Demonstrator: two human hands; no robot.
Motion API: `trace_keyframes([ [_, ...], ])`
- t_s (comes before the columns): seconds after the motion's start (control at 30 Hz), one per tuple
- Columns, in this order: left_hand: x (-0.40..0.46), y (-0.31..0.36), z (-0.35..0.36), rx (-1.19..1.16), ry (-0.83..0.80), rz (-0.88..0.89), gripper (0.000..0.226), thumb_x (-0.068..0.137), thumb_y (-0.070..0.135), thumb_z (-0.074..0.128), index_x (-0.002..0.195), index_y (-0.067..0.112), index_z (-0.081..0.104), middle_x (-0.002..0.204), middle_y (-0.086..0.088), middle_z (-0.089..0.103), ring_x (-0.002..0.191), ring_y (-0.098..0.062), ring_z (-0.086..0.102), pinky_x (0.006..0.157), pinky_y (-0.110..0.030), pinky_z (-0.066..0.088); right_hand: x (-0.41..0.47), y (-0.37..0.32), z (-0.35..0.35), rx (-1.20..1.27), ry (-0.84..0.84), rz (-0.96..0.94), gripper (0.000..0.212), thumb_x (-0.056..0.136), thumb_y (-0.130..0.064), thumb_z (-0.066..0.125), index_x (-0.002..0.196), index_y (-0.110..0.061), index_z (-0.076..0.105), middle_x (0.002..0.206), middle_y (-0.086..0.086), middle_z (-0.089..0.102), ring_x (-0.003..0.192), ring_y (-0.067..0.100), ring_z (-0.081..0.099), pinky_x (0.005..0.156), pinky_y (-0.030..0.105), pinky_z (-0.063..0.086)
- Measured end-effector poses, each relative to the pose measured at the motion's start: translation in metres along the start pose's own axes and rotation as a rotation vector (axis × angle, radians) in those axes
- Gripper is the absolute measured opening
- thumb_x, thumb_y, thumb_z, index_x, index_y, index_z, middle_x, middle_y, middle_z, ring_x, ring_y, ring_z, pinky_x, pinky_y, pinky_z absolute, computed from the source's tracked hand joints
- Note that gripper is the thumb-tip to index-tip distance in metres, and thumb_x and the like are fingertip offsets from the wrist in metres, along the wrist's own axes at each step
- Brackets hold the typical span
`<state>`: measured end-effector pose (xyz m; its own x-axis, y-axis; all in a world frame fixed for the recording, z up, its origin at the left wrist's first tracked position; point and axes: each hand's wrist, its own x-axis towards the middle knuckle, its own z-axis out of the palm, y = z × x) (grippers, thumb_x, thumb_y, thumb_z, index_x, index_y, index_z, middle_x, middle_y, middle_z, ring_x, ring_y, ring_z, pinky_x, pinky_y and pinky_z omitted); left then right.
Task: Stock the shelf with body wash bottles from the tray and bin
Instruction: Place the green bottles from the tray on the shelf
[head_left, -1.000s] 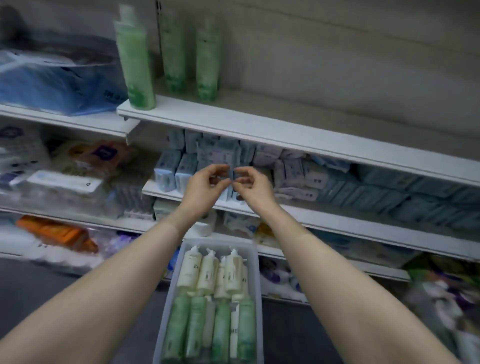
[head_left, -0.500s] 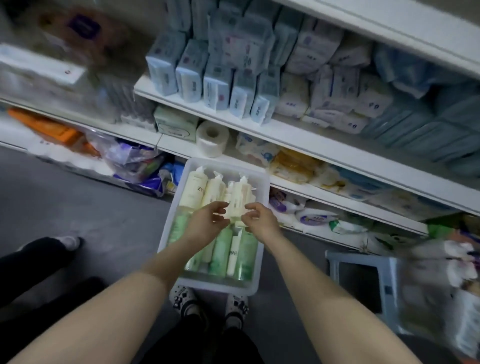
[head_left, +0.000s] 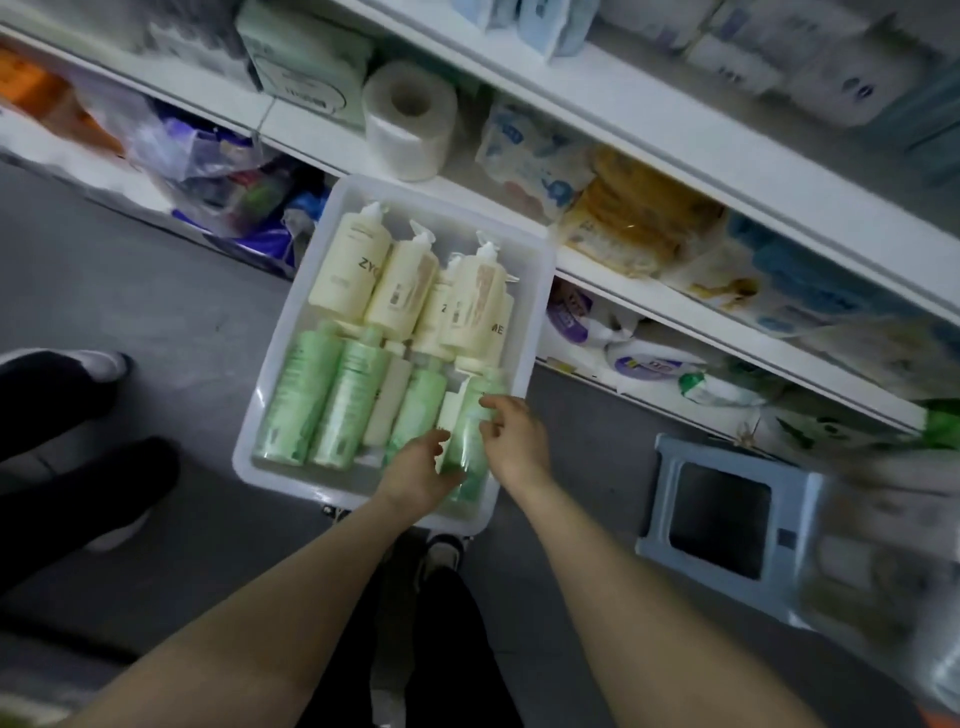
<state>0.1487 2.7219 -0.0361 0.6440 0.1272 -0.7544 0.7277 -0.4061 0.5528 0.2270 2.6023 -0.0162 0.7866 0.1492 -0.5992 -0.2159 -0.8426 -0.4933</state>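
A translucent white bin stands on the floor in front of the shelf. Several cream pump bottles lie in its far half and several green body wash bottles in its near half. Both my hands are down in the bin's near right corner, on either side of one green bottle. My left hand touches that bottle's left side. On its right side rest the fingertips of my right hand. The bottle still lies in the bin.
The lower shelves hold a toilet roll, a green box and soft packs. A blue stool stands right of the bin. Another person's dark legs and shoes are on the left, and my own feet are just behind the bin.
My view tipped down from the upper shelves to the bin. Both hands dropped from shelf height into the bin and moved to the rightmost green bottle.
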Motion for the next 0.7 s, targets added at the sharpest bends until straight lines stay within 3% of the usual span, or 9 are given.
trace_keyframes([
  [0.13, 0.010, -0.003, 0.025, 0.012, 0.017, -0.038, 0.070, 0.079, 0.031, 0.076, 0.138, 0.010, 0.044, 0.119, -0.010, 0.063, 0.106, -0.031, 0.063, 0.085, -0.033, 0.050, 0.002, 0.012, 0.005, 0.027, 0.074, -0.085, 0.035, 0.091, -0.002, 0.053, 0.120, -0.014, 0.069, 0.129, 0.001, 0.060, 0.109, 0.024, 0.063, 0.097, 0.037, 0.051],
  [0.3, 0.016, -0.004, 0.033, 0.098, 0.062, -0.056, 0.052, 0.076, 0.039, 0.076, 0.114, 0.009, 0.056, 0.108, -0.013, 0.064, 0.095, -0.031, 0.062, 0.072, -0.032, 0.043, 0.005, 0.017, 0.008, 0.038, 0.069, -0.120, 0.035, 0.091, -0.002, 0.055, 0.121, -0.013, 0.067, 0.128, 0.003, 0.056, 0.105, 0.026, 0.063, 0.097, 0.039, 0.051],
  [0.4, 0.013, -0.005, 0.026, 0.037, 0.036, -0.074, 0.048, 0.079, 0.031, 0.076, 0.116, 0.008, 0.057, 0.111, -0.010, 0.065, 0.100, -0.028, 0.061, 0.073, -0.026, 0.040, 0.006, 0.015, 0.007, 0.057, 0.020, -0.053, 0.042, 0.091, -0.005, 0.059, 0.132, -0.015, 0.057, 0.132, 0.007, 0.054, 0.111, 0.027, 0.062, 0.099, 0.040, 0.050],
  [0.53, -0.005, -0.005, 0.012, -0.143, -0.018, -0.070, 0.045, 0.082, 0.025, 0.076, 0.120, 0.009, 0.057, 0.109, -0.002, 0.064, 0.103, -0.023, 0.061, 0.075, -0.023, 0.042, -0.003, 0.005, -0.001, 0.148, -0.105, 0.082, 0.059, 0.092, -0.023, 0.066, 0.143, -0.020, 0.038, 0.125, 0.005, 0.062, 0.110, 0.025, 0.063, 0.095, 0.041, 0.053],
  [0.63, -0.023, -0.001, -0.004, -0.246, -0.005, -0.044, 0.046, 0.082, 0.026, 0.076, 0.119, 0.009, 0.055, 0.111, 0.001, 0.063, 0.098, -0.017, 0.059, 0.077, -0.025, 0.045, -0.015, -0.008, -0.009, 0.231, -0.212, 0.119, 0.050, 0.090, -0.035, 0.068, 0.135, -0.018, 0.050, 0.123, 0.003, 0.065, 0.108, 0.021, 0.064, 0.095, 0.041, 0.054],
  [0.7, -0.036, 0.002, -0.017, -0.323, -0.001, -0.024, 0.052, 0.078, 0.029, 0.079, 0.121, 0.010, 0.056, 0.114, -0.003, 0.066, 0.100, -0.020, 0.063, 0.084, -0.037, 0.053, -0.023, -0.020, -0.014, 0.258, -0.233, 0.108, 0.046, 0.088, -0.039, 0.070, 0.126, -0.019, 0.056, 0.118, 0.003, 0.067, 0.104, 0.021, 0.066, 0.092, 0.045, 0.056],
])
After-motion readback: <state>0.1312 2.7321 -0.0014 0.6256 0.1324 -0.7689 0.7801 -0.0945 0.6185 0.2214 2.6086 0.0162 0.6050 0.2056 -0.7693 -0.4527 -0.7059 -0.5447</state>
